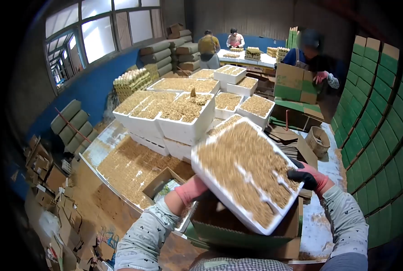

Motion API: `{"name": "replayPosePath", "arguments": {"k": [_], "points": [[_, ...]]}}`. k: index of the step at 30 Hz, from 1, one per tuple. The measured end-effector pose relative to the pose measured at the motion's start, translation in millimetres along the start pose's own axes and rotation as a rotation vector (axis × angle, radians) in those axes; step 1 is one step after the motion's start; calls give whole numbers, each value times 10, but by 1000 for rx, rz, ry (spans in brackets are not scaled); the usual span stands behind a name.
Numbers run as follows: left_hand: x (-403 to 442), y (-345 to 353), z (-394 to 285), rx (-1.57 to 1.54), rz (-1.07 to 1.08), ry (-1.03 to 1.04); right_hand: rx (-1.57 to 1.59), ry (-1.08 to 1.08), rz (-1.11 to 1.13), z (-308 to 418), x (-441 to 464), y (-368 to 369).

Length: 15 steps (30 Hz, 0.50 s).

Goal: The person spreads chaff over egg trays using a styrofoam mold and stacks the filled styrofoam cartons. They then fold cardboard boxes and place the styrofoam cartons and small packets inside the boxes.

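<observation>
A white foam box [251,176] filled with loose golden-brown husk-like material hangs tilted between my hands, slightly blurred. My left hand [193,189], in a pink glove, supports its left side; the fingers are hidden behind the wall. On the right edge, my right hand [311,175] grips with dark-coated glove fingers over the rim. White dividing strips show through the filling. Beneath the foam box stands an open green-and-brown cardboard carton [237,226], its inside mostly covered. To the left of it is a smaller open cardboard box [158,185] with something pale inside.
Several filled foam boxes [183,128] are stacked ahead on a husk-strewn table [120,165]. Egg trays [136,81] rise behind them. Green cartons [373,99] form a wall at right. A co-worker [307,54] handles a carton [294,83]; two other people work farther back.
</observation>
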<state>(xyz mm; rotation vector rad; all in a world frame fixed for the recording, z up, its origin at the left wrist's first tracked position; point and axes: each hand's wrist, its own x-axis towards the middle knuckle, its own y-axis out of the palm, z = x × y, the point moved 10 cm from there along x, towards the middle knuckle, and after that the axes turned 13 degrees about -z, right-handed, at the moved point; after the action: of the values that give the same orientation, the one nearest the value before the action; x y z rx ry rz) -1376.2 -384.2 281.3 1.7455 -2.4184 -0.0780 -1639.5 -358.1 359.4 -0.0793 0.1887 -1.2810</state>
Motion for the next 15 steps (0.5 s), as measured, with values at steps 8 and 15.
{"name": "replayPosePath", "arguments": {"k": [8, 15], "points": [[-266, -112, -295, 229, -84, -44, -610, 59, 582, -495, 187, 211], [-246, 24, -265, 373, -122, -70, -1469, -838, 286, -215, -97, 1035]]}}
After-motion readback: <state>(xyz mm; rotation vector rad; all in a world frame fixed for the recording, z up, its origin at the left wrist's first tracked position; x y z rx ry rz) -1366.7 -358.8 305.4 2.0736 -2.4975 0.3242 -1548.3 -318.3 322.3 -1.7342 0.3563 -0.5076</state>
